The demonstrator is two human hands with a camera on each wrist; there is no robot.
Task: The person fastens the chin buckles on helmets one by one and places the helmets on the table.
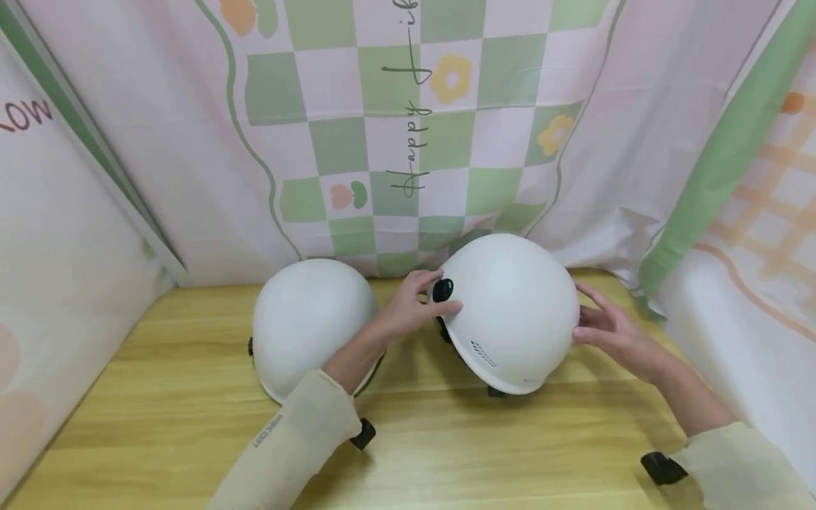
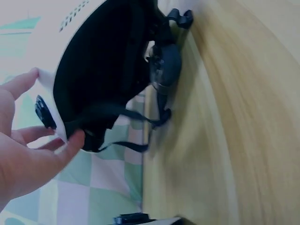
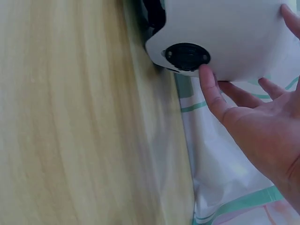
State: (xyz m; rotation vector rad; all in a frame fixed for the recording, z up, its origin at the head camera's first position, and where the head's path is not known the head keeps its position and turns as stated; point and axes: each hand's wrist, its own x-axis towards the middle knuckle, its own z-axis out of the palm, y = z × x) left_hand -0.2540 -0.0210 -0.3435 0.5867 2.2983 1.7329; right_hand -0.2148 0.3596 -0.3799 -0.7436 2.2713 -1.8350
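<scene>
A white helmet (image 1: 510,312) with small vent holes is tilted over the table, its left side raised. My left hand (image 1: 414,304) grips its rim beside a round black side fitting (image 1: 443,289), thumb on the outer shell and fingertips inside the rim. In the left wrist view the dark lining (image 2: 105,65) shows, and a black strap (image 2: 126,145) hangs below it. My right hand (image 1: 615,329) rests spread fingertips against the opposite side of the shell, near another black fitting (image 3: 187,56). A second white helmet (image 1: 312,319) sits dome up at left, partly behind my left forearm.
The wooden table (image 1: 159,425) runs back to a hanging cloth (image 1: 389,142) with green checks and lettering. Cloth walls (image 1: 765,212) also stand at both sides. Black devices (image 1: 663,467) are strapped at both wrists.
</scene>
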